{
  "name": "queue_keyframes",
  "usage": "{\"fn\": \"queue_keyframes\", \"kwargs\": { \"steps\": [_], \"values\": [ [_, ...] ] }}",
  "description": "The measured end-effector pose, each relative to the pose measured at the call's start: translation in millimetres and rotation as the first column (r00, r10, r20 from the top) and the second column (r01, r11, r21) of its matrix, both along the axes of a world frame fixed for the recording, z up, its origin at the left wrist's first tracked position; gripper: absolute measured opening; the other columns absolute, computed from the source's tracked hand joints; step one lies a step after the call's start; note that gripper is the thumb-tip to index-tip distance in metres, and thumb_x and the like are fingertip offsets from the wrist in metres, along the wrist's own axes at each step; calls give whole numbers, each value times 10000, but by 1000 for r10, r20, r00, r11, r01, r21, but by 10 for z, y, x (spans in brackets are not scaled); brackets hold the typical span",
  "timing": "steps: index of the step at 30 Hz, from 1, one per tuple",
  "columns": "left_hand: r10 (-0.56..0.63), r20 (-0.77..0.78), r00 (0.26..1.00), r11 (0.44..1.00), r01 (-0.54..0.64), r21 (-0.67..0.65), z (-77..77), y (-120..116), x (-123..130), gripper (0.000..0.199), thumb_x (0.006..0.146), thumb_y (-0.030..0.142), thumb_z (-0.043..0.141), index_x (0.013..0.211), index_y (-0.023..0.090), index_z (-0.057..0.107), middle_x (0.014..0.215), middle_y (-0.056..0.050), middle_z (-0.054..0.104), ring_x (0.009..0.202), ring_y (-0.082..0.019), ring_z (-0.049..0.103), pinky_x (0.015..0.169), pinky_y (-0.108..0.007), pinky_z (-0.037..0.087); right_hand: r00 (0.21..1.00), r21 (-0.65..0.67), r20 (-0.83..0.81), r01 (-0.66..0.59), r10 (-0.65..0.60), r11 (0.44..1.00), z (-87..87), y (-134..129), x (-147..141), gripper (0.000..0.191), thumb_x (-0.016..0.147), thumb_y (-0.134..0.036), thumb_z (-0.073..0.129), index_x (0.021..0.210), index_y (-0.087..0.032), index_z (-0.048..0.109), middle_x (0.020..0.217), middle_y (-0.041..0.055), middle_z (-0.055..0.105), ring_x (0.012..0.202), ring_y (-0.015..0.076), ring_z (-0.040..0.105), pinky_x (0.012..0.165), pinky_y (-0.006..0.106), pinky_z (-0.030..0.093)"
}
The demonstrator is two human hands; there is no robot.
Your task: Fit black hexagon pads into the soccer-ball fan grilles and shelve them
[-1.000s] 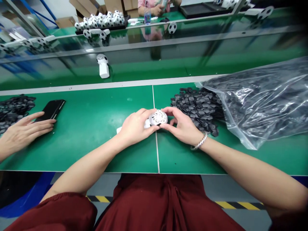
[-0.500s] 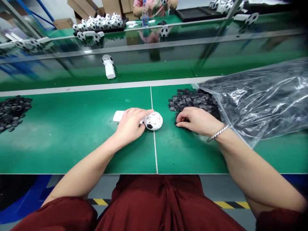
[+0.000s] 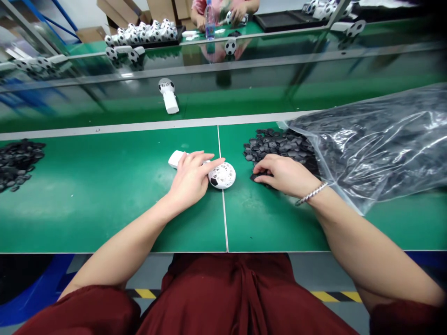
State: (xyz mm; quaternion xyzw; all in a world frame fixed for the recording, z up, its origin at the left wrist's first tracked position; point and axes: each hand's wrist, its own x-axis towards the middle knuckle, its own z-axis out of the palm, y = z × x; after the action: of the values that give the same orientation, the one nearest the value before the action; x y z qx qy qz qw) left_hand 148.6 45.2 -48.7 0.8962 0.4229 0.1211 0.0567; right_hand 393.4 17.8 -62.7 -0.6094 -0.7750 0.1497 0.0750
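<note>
And here's the left hand (image 3: pixel 189 179) draped over the middle of the white device (image 3: pixel 222 176), fingers loosely spread; whether it grips, I can't tell. The device lies on the green bench (image 3: pixel 104 211), round head across the seam, handle angled up to the left. Over on the right, the right hand (image 3: pixel 288 176) is narrowed in a pinch on a black piece (image 3: pixel 254 177), at the near edge of the pile (image 3: pixel 279 145) (a clear bag (image 3: pixel 391 139) sprawls beside it).
</note>
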Motion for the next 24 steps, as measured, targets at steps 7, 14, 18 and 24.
{"fn": "queue_keyframes", "kwargs": {
  "steps": [7, 14, 18, 24],
  "values": [
    [-7, 11, 1000, 1000, 7, 15, -10, -7, 9, 524, 777, 0, 409, 1222, 255, 515, 1238, -63, 523, 1209, -265, 381, 1021, -541, 259, 999, 6, -19, -29, 29, 1000, -20, 0, -26, 139, 794, -243, 589, 905, -217, 670, 923, 36, 578, 825, 173, 572, 695, 279, 445],
    [0, 8, 1000, 998, 0, 59, 27, -30, 14, 498, 769, 13, 431, 1190, 256, 538, 1264, -77, 494, 1240, -272, 353, 1034, -568, 215, 968, 165, 153, -221, 197, 961, -18, -72, -103, 175, 839, -187, 527, 959, -170, 654, 933, 62, 628, 899, 206, 569, 750, 307, 417],
    [-66, 48, 997, 995, 69, -68, 64, -59, 7, 606, 694, 80, 555, 1267, 249, 451, 1288, -52, 478, 1253, -269, 328, 1052, -519, 232, 929, 165, 305, -268, 209, 949, 11, -125, -187, 188, 859, -164, 474, 889, -155, 659, 845, 68, 647, 793, 215, 580, 672, 327, 386],
    [-72, 91, 993, 988, 83, -128, 43, -84, 25, 676, 688, 313, 686, 1295, 237, 398, 1285, -49, 490, 1271, -293, 291, 1064, -538, 184, 973, 311, 181, -192, 141, 931, -68, -110, -225, 226, 841, -90, 451, 986, -86, 624, 862, 121, 651, 814, 238, 582, 705, 345, 422]
  ]
}}
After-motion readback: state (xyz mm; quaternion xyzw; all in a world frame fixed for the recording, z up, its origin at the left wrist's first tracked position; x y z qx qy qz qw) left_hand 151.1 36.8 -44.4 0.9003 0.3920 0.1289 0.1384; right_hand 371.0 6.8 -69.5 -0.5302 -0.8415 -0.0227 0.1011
